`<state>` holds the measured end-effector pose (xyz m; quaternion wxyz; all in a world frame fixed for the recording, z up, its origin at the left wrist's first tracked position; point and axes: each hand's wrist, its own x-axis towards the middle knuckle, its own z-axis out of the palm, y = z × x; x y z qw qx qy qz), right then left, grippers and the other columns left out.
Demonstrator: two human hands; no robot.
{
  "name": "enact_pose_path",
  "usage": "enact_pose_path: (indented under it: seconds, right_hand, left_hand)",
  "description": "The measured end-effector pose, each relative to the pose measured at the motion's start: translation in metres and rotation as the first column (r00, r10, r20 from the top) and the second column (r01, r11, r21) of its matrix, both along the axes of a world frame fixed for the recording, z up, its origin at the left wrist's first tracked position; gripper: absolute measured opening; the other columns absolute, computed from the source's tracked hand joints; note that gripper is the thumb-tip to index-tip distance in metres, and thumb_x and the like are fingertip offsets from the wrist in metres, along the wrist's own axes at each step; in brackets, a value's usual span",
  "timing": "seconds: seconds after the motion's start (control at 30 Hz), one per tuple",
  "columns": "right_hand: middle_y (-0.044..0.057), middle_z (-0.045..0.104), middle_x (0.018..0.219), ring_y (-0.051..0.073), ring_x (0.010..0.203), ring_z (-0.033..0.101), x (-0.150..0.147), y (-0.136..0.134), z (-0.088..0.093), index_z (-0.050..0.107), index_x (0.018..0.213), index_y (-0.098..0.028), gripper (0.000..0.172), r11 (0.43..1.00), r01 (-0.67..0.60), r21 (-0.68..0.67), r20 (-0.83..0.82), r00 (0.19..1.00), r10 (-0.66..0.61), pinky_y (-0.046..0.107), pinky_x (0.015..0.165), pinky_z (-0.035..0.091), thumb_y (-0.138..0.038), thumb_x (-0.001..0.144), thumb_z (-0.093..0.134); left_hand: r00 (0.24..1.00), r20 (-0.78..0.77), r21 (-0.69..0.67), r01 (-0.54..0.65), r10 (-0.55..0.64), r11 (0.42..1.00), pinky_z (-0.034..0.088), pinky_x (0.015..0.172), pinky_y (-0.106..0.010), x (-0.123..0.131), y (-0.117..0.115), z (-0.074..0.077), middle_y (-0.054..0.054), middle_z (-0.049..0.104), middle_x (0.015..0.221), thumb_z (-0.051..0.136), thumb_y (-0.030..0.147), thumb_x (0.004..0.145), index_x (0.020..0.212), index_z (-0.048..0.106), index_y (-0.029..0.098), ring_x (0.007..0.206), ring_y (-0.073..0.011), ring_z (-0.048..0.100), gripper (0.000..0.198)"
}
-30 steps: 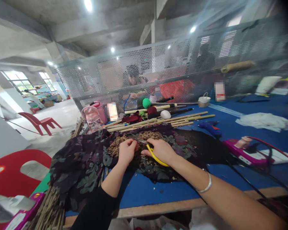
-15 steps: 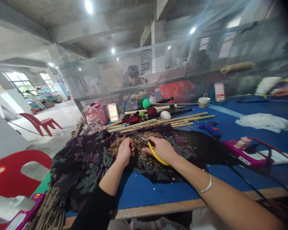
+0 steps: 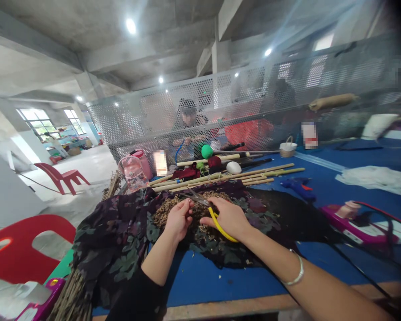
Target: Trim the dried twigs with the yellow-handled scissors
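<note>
My right hand point(image 3: 229, 218) is wrapped around scissors point(image 3: 220, 228) with yellow handles, their metal blades pointing to the upper left. Close to the blades, my left hand point(image 3: 179, 219) has its thumb and fingertips pinched together. Whatever sits in that pinch is too small to name. Beneath both hands spreads a heap of small brown dried plant bits point(image 3: 165, 211). The heap rests on a dark floral cloth point(image 3: 123, 236), crumpled over the blue table point(image 3: 200, 278).
Behind the heap lie several thin sticks point(image 3: 270, 170), a green ball point(image 3: 207, 151) and a white ball point(image 3: 234, 167). To the right are a blue glue gun point(image 3: 297, 187) and a magenta device point(image 3: 350, 229). Bundled stalks point(image 3: 68, 294) stand at the left edge. A perforated metal screen point(image 3: 130, 116) runs behind.
The view has shifted slightly, so things sit lower and further right. My left fingertips have risen nearer the scissor blades and pinch more clearly. My right hand keeps its hold on the scissors.
</note>
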<state>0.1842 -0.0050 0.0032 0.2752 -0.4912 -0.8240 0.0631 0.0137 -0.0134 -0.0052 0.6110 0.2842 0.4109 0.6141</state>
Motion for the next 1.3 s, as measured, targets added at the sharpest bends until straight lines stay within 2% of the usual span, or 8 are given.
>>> enact_pose_path:
  seconds: [0.13,0.23,0.37,0.47,0.63,0.9,1.2,1.3]
  right_hand:
    - [0.008,0.058,0.097,0.023,0.091,0.055,0.000,0.002,-0.001,0.052,0.112,-0.020,0.058,0.996,0.021,0.083,0.001,1.000,-0.021,0.034,0.078,0.041,-0.056,0.068,0.061]
    - [0.009,0.054,0.095,0.025,0.091,0.053,-0.001,0.003,-0.001,0.051,0.116,-0.021,0.062,0.984,0.056,0.169,-0.005,0.998,-0.056,0.036,0.078,0.040,-0.055,0.066,0.064]
    - [0.009,0.054,0.093,0.024,0.089,0.052,-0.002,0.005,-0.002,0.052,0.114,-0.021,0.057,0.986,0.068,0.154,-0.015,0.998,-0.067,0.035,0.078,0.040,-0.054,0.068,0.062]
    - [0.008,0.055,0.093,0.024,0.089,0.053,-0.001,0.007,-0.002,0.052,0.112,-0.020,0.053,0.986,0.052,0.156,-0.071,0.997,-0.042,0.035,0.078,0.041,-0.052,0.071,0.060]
    - [0.009,0.058,0.098,0.024,0.091,0.054,0.000,0.011,-0.005,0.053,0.111,-0.019,0.050,0.987,0.045,0.155,-0.115,0.993,-0.027,0.036,0.080,0.041,-0.049,0.072,0.060]
    - [0.009,0.058,0.096,0.023,0.092,0.054,0.000,0.009,-0.008,0.052,0.111,-0.018,0.049,0.988,-0.021,0.154,-0.089,0.995,0.035,0.036,0.082,0.041,-0.049,0.073,0.059]
    - [0.009,0.058,0.095,0.024,0.092,0.053,-0.004,0.005,-0.008,0.052,0.110,-0.019,0.050,0.987,-0.056,0.148,-0.064,0.996,0.066,0.038,0.081,0.041,-0.050,0.072,0.061]
    - [0.010,0.057,0.097,0.026,0.094,0.051,-0.004,0.005,-0.007,0.052,0.111,-0.019,0.056,0.985,-0.054,0.166,-0.045,0.997,0.063,0.040,0.081,0.040,-0.053,0.068,0.063]
  left_hand:
    - [0.998,0.043,-0.014,-0.050,0.051,0.999,0.036,0.040,-0.011,0.000,0.001,0.000,0.001,0.057,0.071,0.072,0.022,0.064,0.083,0.060,0.014,0.050,-0.0020,0.047,0.024]
    - [0.996,0.032,-0.028,-0.088,0.089,0.996,0.036,0.039,-0.011,0.000,0.000,0.001,0.001,0.057,0.069,0.069,0.024,0.067,0.078,0.059,0.013,0.048,-0.0019,0.047,0.019]
    - [0.996,0.051,-0.016,-0.077,0.078,0.997,0.036,0.037,-0.011,0.002,-0.002,0.004,0.002,0.055,0.064,0.068,0.028,0.070,0.075,0.059,0.012,0.046,-0.0017,0.047,0.020]
    - [0.993,0.098,-0.008,-0.067,0.067,0.998,0.041,0.041,-0.010,0.005,-0.003,0.006,0.002,0.055,0.062,0.067,0.021,0.071,0.078,0.060,0.011,0.046,-0.0014,0.048,0.014]
    - [0.979,0.192,-0.007,-0.067,0.067,0.998,0.050,0.053,-0.012,0.006,-0.001,0.006,-0.003,0.061,0.070,0.064,0.008,0.072,0.080,0.061,0.010,0.054,-0.0035,0.055,0.009]
    - [0.983,0.173,0.008,-0.065,0.062,0.998,0.050,0.055,-0.012,0.004,0.000,0.005,-0.002,0.060,0.068,0.063,0.007,0.071,0.077,0.059,0.011,0.055,-0.0038,0.056,0.008]
    - [0.989,0.120,0.013,-0.094,0.092,0.995,0.048,0.054,-0.015,0.004,-0.001,0.006,0.002,0.059,0.063,0.062,0.005,0.066,0.085,0.058,0.014,0.052,-0.0043,0.055,0.022]
    - [0.984,0.137,0.030,-0.121,0.116,0.992,0.049,0.057,-0.016,0.005,-0.002,0.007,0.002,0.060,0.066,0.062,0.002,0.063,0.088,0.056,0.015,0.053,-0.0043,0.056,0.028]
